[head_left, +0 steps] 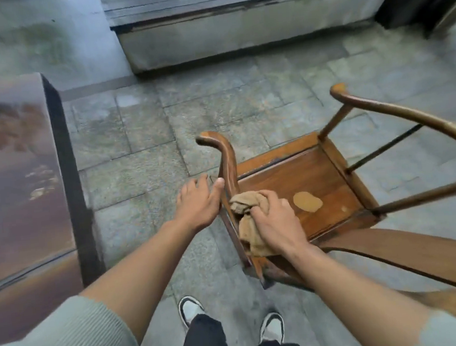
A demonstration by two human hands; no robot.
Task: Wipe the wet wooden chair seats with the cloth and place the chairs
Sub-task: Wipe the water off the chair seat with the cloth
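Bottom centre of frame: two black-and-white shoes (190, 310) on the grey stone-tile floor (140, 130), dark trouser legs above them. Pale green sleeves (57, 345) pushed up at bottom left and bottom right, forearms bare.

Right hand (276, 221) at centre frame, fingers closed around a bunched tan cloth (249, 220), pressing it onto the near-left corner of the wooden chair seat (305, 188). Cloth drapes over the seat's left edge, hanging a little past it.

Left hand (199, 200) just left of the cloth, fingers spread and loose, thumb touching the base of the left armrest (224, 159) where it meets the seat frame; not clearly gripping, looks like it rests against the post. Hands near each other but apart, the armrest post between them.

Wooden chair (339, 163) sits centre-right, seen from behind and above, its curved back rail (409, 114) sweeping off the right edge. Seat is a recessed panel inside a raised frame, like a shallow tray; holds the cloth and one pale tan oval patch (308, 201) right of the right hand, plus a tiny pale spot near it. Whether the patch is water or worn finish, cannot tell.

Left edge of frame: glossy dark tabletop (15, 177), reflective, blotchy reflections on it.

Upper frame: a long grey stone step (236, 31) across the top; dark object at top-right corner, too blurred to identify.
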